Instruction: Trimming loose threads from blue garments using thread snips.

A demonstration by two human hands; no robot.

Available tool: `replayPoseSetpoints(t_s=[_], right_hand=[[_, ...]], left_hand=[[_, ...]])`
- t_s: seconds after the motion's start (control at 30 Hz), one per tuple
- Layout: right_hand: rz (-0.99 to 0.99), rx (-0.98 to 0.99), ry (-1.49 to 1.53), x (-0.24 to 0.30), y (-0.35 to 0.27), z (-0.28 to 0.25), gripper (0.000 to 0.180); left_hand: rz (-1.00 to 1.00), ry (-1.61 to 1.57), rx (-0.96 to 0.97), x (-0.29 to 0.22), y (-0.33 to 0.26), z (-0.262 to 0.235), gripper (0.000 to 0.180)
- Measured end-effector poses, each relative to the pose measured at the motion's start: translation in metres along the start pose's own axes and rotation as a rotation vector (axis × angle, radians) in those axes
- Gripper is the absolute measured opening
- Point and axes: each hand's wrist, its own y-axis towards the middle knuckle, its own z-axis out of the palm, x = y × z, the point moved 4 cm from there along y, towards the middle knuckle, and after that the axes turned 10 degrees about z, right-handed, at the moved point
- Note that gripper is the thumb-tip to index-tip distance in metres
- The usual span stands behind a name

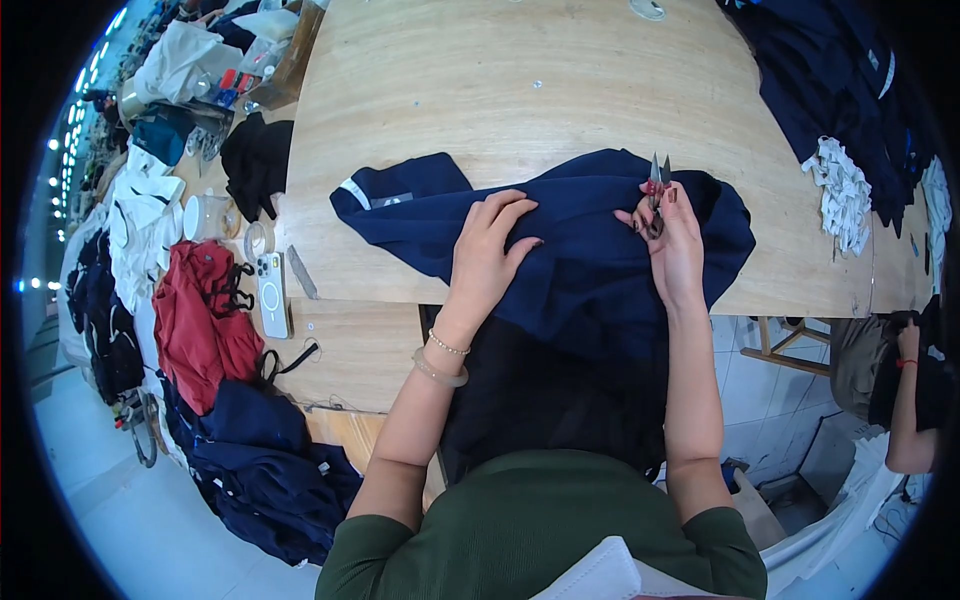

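A worker bends over a dark navy fabric garment (580,240) spread across the near edge of a pale wooden counter (500,90), part of it hanging off the edge toward the worker's lap. The left hand (487,250) lies flat on the cloth with fingers spread, pressing it down and closed on nothing. The right hand (672,245), at the garment's far right fold, has its grip closed around small red-handled thread snips (657,190), the blades pointing up and away from the fabric and slightly parted.

Judging from the scene, the trimming looks to be midway: the garment is laid out and the snips are ready, but the blades are not at the cloth, and whether any loose threads remain on it cannot be told.

Left of the garment, near the counter's edge, lie a white smartphone (271,295) and a crumpled red cloth with black straps (200,320); below these, a heap of navy garments (265,465) rests. Right of the garment sits a small pile of white fabric pieces (842,190), with more dark navy clothing (830,80) beyond it. A second person's arm (905,400) shows at the far right, below the counter.
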Motion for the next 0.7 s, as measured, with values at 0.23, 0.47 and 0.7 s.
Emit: replayPoseSetpoints(t_s=[0.23, 0.47, 0.7], right_hand=[[-0.026, -0.034, -0.052, 0.001, 0.000, 0.004, 0.031], [-0.023, -0.038, -0.055, 0.000, -0.001, 0.004, 0.031], [-0.029, -0.028, -0.057, -0.001, 0.000, 0.003, 0.030]], left_hand=[[-0.051, -0.122, -0.015, 0.001, 0.006, 0.004, 0.030], [-0.073, 0.067, 0.028, -0.005, 0.005, 0.016, 0.028], [-0.088, 0.001, 0.015, 0.004, 0.007, 0.017, 0.018]])
